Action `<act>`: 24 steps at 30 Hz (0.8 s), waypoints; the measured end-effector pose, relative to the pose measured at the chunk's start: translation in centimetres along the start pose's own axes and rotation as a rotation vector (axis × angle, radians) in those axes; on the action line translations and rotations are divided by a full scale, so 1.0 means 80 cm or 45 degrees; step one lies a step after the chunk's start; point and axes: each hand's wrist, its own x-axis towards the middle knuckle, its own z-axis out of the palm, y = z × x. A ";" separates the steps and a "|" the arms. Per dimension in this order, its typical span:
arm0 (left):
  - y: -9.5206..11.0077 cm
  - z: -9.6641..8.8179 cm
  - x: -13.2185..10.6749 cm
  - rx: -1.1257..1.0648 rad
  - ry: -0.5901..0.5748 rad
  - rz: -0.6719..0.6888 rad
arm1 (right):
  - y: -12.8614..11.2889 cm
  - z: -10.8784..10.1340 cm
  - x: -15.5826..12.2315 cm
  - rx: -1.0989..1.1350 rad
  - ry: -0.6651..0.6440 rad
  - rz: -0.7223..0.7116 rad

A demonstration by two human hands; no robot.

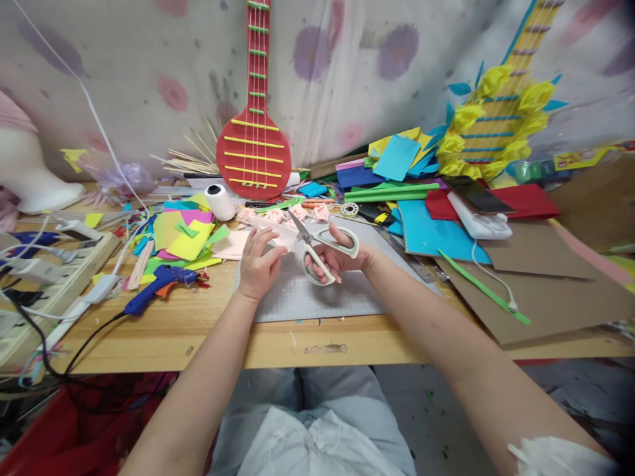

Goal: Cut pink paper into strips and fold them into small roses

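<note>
Mat [297, 301] beneath outstretched right hand [333, 260]

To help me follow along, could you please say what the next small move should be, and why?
Probably bring the pale-handled metal scissors to the thin pale-pink sheet: the right hand holds them with handles spread, and the sheet is at the left hand.
</note>
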 end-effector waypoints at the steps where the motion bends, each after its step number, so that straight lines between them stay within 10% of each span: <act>1: 0.001 -0.001 -0.001 -0.012 0.001 -0.016 | 0.002 0.000 0.000 0.008 -0.006 -0.015; 5: 0.001 0.003 -0.005 -0.229 0.180 -0.179 | 0.010 0.003 0.001 0.080 -0.052 -0.106; 9: -0.011 0.013 -0.002 -0.705 0.557 -0.752 | 0.010 0.013 0.005 0.189 -0.114 -0.243; 16: -0.002 0.007 0.012 -2.118 0.251 -1.433 | 0.010 0.034 0.034 0.370 -0.049 -0.320; 24: 0.004 0.012 0.017 -2.254 0.423 -1.651 | 0.028 0.028 0.043 0.431 -0.078 -0.274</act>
